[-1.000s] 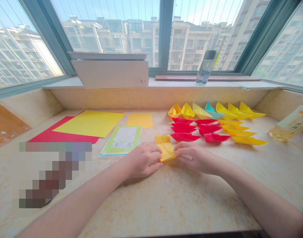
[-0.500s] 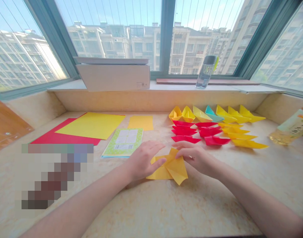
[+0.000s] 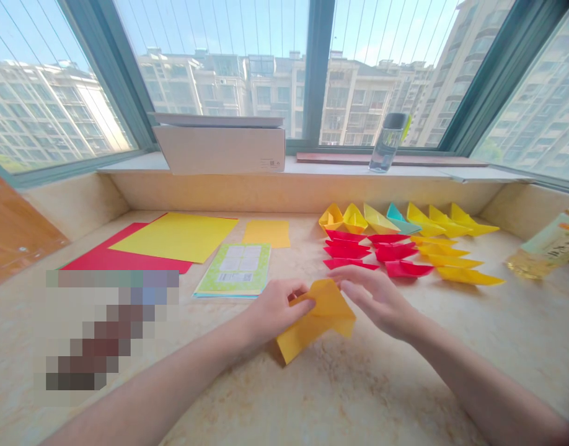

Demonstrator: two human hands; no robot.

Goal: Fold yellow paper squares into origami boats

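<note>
A partly folded sheet of orange-yellow paper (image 3: 319,320) is held up at a tilt just over the counter, its lower right part blurred. My left hand (image 3: 282,310) grips its left side, thumb on the near face and fingers curled behind. My right hand (image 3: 380,297) is beside the paper's upper right edge with fingers stretched out and thumb apart; whether a fingertip touches the paper I cannot tell. Just beyond my hands are rows of folded paper boats: red ones (image 3: 396,251), yellow ones (image 3: 470,275) and a teal one (image 3: 400,220).
Yellow sheet (image 3: 177,238) overlaps a red sheet (image 3: 93,251) at left. A green printed packet (image 3: 235,269) lies before a small orange square (image 3: 266,233). A bottle (image 3: 545,244) stands right. A white box (image 3: 224,148) and clear bottle (image 3: 385,145) are on the sill (image 3: 331,166).
The paper has been turned and tilted up off the counter. My left fingers have curled round it, and my right hand has loosened from its pinch and shifted slightly right.
</note>
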